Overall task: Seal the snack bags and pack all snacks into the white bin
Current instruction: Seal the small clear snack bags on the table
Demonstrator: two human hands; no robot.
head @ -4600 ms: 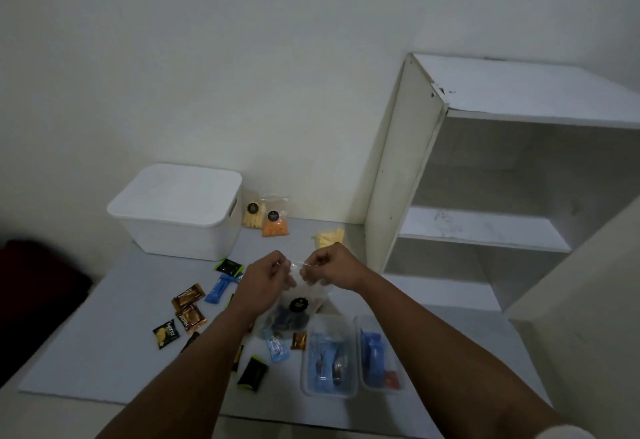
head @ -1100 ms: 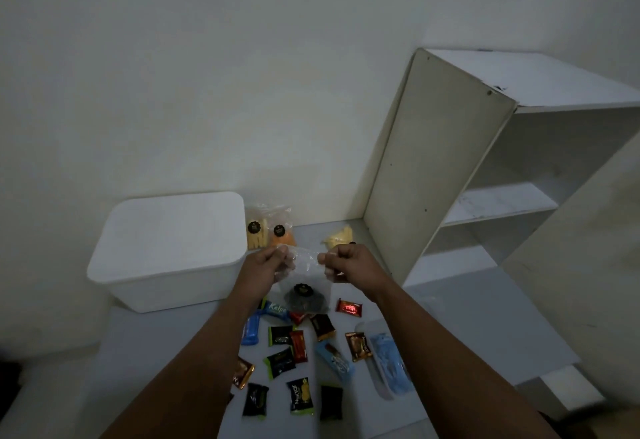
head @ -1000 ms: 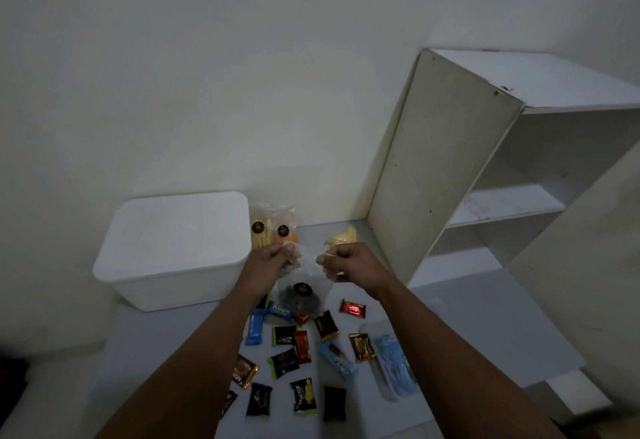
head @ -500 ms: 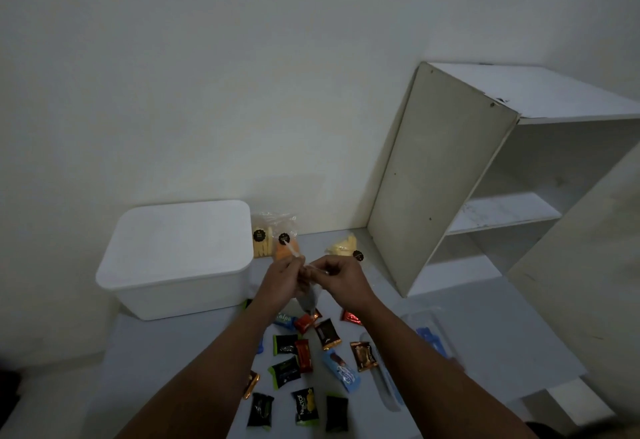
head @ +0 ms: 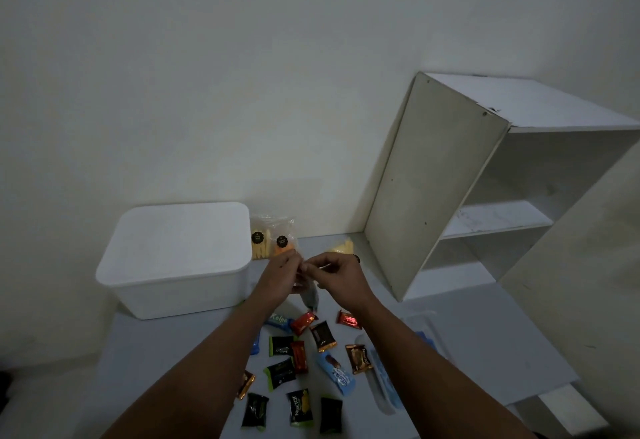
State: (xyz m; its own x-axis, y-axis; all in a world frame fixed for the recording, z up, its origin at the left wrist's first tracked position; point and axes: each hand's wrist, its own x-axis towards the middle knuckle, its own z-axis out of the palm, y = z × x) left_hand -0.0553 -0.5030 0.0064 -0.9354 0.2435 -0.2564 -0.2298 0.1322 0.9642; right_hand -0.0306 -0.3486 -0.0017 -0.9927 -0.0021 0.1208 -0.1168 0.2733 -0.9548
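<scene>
Sealing a clear snack bag held above the surface, in front of the closed white bin.

The left hand and right hand meet fingertip to fingertip, both pinching the top edge of the clear bag, which hangs between them over the surface. The white bin stands just left, lid on; loose wrapped snacks lie below. Risk: uneven pinching may leave the seal partly open, or thin film may slip and spill.

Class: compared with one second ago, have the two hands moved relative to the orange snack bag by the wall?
Yes. The left hand and right hand have closed together, just below the orange snack bag.
</scene>
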